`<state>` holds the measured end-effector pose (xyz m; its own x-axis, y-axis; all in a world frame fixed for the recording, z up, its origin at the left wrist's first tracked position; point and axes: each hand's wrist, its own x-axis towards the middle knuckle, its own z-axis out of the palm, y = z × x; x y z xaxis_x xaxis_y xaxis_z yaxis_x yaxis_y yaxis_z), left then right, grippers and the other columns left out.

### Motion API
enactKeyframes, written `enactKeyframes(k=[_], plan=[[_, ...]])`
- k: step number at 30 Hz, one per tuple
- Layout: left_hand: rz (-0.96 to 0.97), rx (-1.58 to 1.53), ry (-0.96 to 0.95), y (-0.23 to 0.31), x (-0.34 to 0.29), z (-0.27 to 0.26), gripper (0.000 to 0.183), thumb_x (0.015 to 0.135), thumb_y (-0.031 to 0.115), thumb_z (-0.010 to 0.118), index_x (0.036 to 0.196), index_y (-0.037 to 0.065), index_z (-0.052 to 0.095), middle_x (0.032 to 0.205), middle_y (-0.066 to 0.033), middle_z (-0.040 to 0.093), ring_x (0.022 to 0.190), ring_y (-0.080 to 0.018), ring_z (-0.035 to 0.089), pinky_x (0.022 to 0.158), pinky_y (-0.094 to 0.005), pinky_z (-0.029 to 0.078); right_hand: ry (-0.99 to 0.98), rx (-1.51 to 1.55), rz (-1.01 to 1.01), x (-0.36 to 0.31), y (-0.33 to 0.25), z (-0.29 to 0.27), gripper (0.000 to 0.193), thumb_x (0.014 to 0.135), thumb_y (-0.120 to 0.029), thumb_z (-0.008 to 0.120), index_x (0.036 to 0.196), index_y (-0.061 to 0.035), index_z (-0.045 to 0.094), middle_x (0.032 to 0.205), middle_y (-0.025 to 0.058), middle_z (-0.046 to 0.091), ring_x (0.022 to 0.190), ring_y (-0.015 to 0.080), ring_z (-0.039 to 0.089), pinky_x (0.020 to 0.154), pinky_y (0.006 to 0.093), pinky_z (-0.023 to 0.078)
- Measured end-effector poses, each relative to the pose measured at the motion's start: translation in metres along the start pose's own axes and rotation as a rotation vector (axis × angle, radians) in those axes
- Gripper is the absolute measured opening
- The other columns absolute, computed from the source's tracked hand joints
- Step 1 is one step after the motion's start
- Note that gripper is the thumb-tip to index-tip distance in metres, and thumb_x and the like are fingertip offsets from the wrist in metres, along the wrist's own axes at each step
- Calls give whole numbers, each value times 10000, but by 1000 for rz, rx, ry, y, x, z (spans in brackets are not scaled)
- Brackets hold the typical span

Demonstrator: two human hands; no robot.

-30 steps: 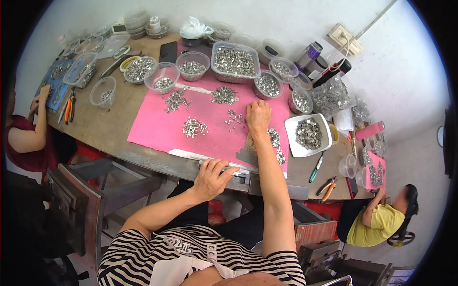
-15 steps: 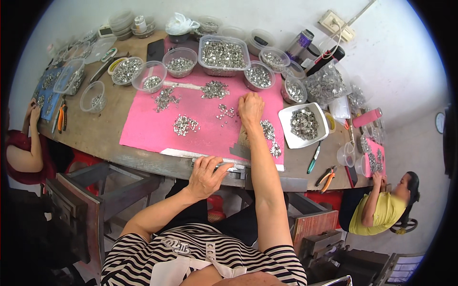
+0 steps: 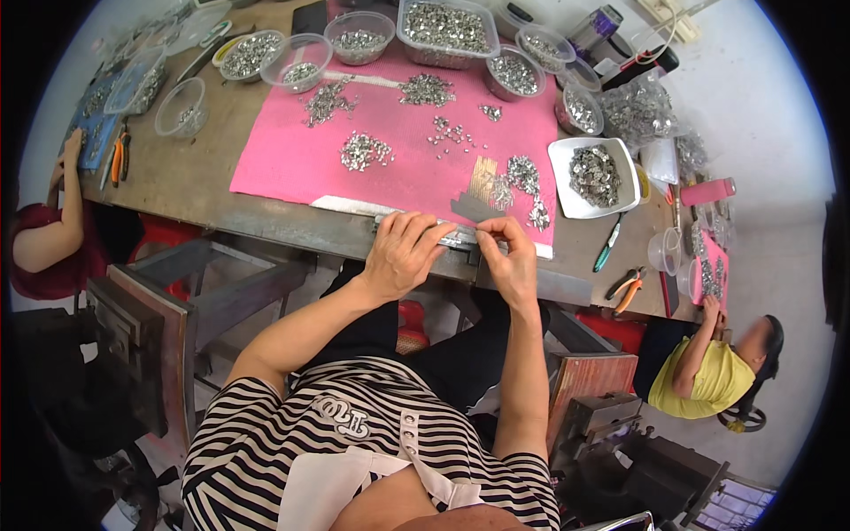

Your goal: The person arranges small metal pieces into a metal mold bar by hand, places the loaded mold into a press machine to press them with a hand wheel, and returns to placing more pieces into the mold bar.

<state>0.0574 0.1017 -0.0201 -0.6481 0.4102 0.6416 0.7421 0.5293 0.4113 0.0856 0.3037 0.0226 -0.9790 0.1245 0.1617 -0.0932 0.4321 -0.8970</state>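
My left hand (image 3: 400, 258) rests with curled fingers on a flat metal fixture (image 3: 462, 237) at the table's front edge, gripping its left part. At the fixture's right end my right hand (image 3: 510, 258) is closed, thumb and forefinger pinched together; whatever is between them is too small to make out. Just beyond the hands lies a pink mat (image 3: 292, 159) with several piles of small silvery metal pieces (image 3: 365, 152). A dark grey flat plate (image 3: 476, 209) and a tan ridged strip (image 3: 482, 180) lie near my right hand, beside another pile (image 3: 522, 174).
Plastic tubs of metal pieces (image 3: 443, 31) line the mat's far side. To the right are a white square dish (image 3: 620, 208), a teal-handled tool (image 3: 608, 243) and orange-handled pliers (image 3: 629, 290). Co-workers sit left (image 3: 55, 239) and right (image 3: 708, 376).
My right hand has come back from the mat's far right to the fixture and pinched its fingers. A small cluster of pieces now shows where it was. The view has shifted.
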Motion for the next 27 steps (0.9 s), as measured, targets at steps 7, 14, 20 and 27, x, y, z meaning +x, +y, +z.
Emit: enactKeyframes(k=[7, 14, 20, 27], plan=[[6, -5, 19, 1, -4, 1, 476, 812, 153, 750, 1269, 102, 631, 1115, -69, 591, 1060, -268, 562, 946, -422, 411, 56, -87, -113, -18, -5, 20, 101, 834, 20, 694, 929, 12, 658, 987, 113, 667, 937, 270, 636, 837, 356, 498], [0, -6, 15, 1, -4, 0, 477, 816, 156, 748, 1273, 99, 624, 1117, -70, 590, 1061, -268, 559, 944, -421, 410, 58, -109, -115, -17, -4, 22, 104, 835, 19, 696, 933, 15, 661, 962, 121, 667, 892, 263, 651, 795, 353, 512], [2, -3, 27, 1, -3, 0, 475, 815, 151, 746, 1270, 97, 620, 1108, -62, 592, 1050, -264, 561, 935, -416, 411, 96, -155, -156, -18, -6, 25, 107, 829, 37, 694, 926, 17, 656, 959, 129, 663, 884, 271, 653, 783, 361, 516], [-1, -22, 13, 1, -3, -1, 470, 824, 142, 733, 1277, 84, 622, 1120, -74, 591, 1057, -268, 560, 934, -419, 409, 103, -528, -408, -18, -12, 30, 148, 814, 34, 702, 939, -15, 640, 966, 135, 641, 910, 325, 627, 807, 406, 484]])
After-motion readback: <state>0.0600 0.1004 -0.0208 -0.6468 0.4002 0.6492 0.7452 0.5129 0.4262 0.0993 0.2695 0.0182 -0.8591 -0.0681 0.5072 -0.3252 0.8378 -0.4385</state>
